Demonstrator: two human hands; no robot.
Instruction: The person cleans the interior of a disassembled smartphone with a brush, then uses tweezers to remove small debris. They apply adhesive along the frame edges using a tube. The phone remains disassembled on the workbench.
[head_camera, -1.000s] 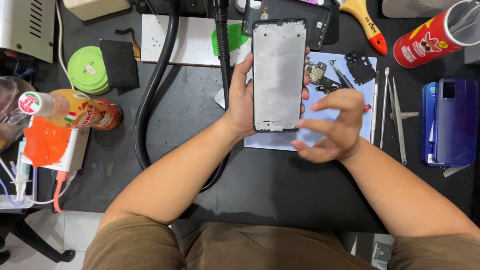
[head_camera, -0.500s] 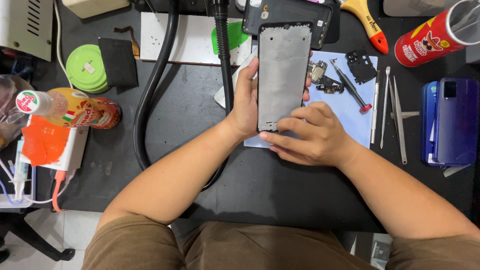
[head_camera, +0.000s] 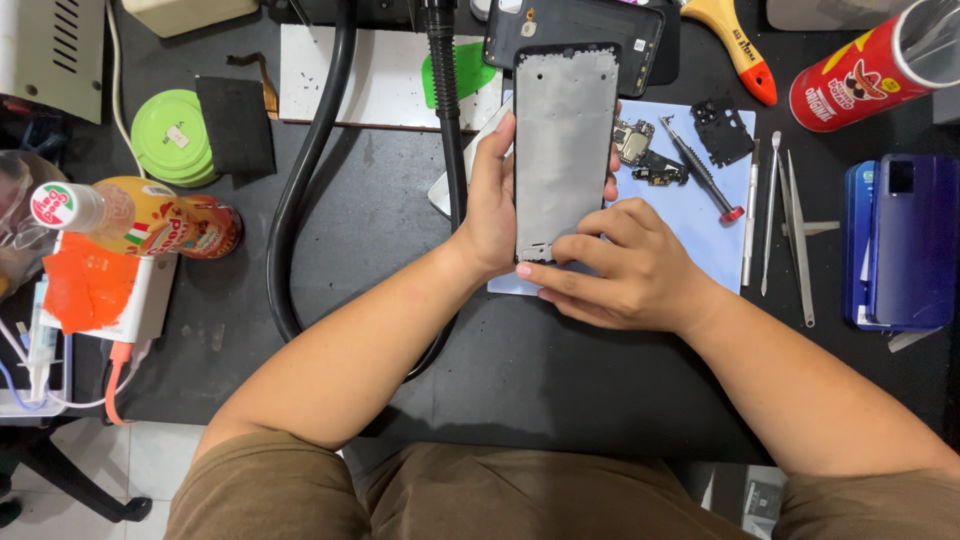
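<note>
My left hand (head_camera: 492, 200) grips the left edge of a bare phone frame (head_camera: 565, 140), a grey metal plate in a black rim, held upright over the bench. My right hand (head_camera: 625, 270) rests at the frame's bottom end, thumb and fingers pressed against its lower edge. Under the frame lies a pale blue work mat (head_camera: 700, 230) with small circuit boards (head_camera: 640, 155), a black plastic bracket (head_camera: 722, 132) and a red-tipped screwdriver (head_camera: 700, 170). A black phone back cover (head_camera: 580, 25) lies just beyond the frame.
Metal tweezers (head_camera: 785, 220) and a blue phone (head_camera: 900, 240) lie at the right, near a red tube can (head_camera: 870, 70). A black hose (head_camera: 300, 200) curves across the mat. At the left are green tape rolls (head_camera: 170, 135), a bottle (head_camera: 140, 225) and an orange cloth (head_camera: 85, 285).
My right hand came down from hovering beside the frame and settled on its bottom edge. The frame tilted slightly and now stands steadier in my left hand.
</note>
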